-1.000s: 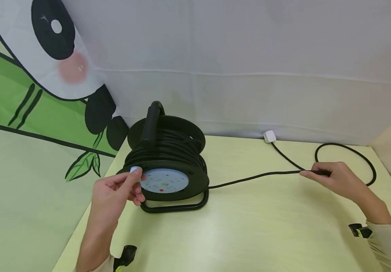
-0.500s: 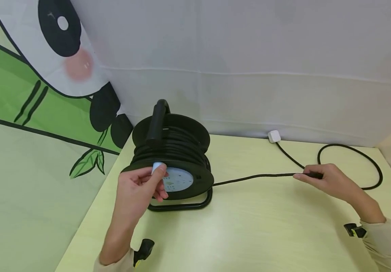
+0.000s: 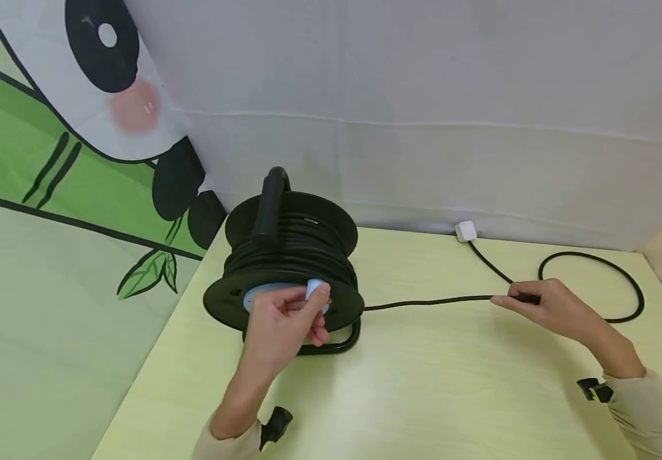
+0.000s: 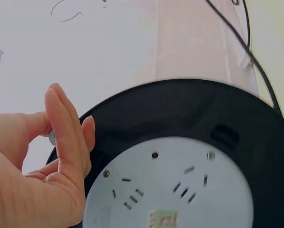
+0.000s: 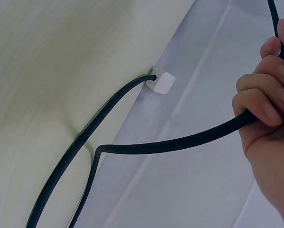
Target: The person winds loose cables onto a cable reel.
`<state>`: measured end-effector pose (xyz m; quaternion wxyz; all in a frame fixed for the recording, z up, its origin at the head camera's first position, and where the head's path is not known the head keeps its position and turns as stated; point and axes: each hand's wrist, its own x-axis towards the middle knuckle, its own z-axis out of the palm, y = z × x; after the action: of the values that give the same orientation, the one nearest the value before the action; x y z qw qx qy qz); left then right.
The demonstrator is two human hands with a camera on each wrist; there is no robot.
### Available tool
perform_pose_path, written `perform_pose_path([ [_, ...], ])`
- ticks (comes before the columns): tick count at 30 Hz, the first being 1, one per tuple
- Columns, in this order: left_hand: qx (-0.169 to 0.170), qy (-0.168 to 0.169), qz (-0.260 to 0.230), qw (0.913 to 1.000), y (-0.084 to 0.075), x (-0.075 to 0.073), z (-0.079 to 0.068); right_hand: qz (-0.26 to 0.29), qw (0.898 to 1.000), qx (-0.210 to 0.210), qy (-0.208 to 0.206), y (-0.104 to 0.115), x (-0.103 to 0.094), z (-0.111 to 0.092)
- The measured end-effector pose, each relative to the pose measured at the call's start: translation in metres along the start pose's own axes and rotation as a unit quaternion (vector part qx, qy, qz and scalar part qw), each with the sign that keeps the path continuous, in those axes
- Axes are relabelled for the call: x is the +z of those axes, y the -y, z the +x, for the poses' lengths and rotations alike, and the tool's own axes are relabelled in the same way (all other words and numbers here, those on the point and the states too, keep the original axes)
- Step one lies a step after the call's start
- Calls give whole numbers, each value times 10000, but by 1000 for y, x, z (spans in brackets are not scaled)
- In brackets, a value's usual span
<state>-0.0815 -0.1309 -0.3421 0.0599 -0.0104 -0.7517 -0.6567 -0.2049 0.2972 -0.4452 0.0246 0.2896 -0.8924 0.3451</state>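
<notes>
A black cable reel (image 3: 222,303) stands on the left part of the table, wound with black cable. My left hand (image 3: 276,329) pinches a small pale blue knob (image 3: 315,287) at the right side of the reel's front disc. Pale blue socket face (image 4: 170,190) and black flange (image 4: 189,109) show beside that hand in the left wrist view. To the right, my right hand (image 3: 561,310) grips the black cable (image 3: 429,302) running from the reel. Its fingers (image 5: 260,102) curl round the cable in the right wrist view.
A white plug (image 3: 466,230) on the cable's end lies at the table's back edge against a pale cloth wall (image 3: 423,166). A loop of cable (image 3: 632,281) lies behind the right hand. The reel's carrying handle (image 3: 270,207) stands up; its frame (image 3: 331,348) rests on the table.
My left hand has moved right with the knob, across the front of the reel, whose disc has turned. My right hand has shifted slightly left with the cable.
</notes>
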Motion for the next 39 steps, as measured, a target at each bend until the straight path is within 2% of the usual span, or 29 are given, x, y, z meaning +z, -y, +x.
perform_pose_path([
  [7, -20, 233, -177, 9996, 8, 16, 2, -60, 9992, -321, -217, 3, 3, 1],
  [13, -170, 493, -221, 9984, 21, 28, 3, -69, 9991, -362, -204, 6, 10, 2],
  [17, -251, 613, -142, 9977, 33, 34, 4, -143, 9980, -559, -271, 11, 18, 7],
  [22, -352, 683, 51, 9970, 50, 38, 3, -250, 9936, -1050, -324, 20, 32, 17],
  [29, -570, 608, 276, 9961, 70, 38, -1, -466, 9917, -1176, -241, 27, 45, 27],
  [33, -679, 511, 397, 9956, 84, 34, -4, -664, 9893, -1201, -500, 26, 38, 28],
  [39, -1051, 414, 560, 9920, 104, 21, -8, -1000, 9824, -1262, -942, 22, 11, 24],
])
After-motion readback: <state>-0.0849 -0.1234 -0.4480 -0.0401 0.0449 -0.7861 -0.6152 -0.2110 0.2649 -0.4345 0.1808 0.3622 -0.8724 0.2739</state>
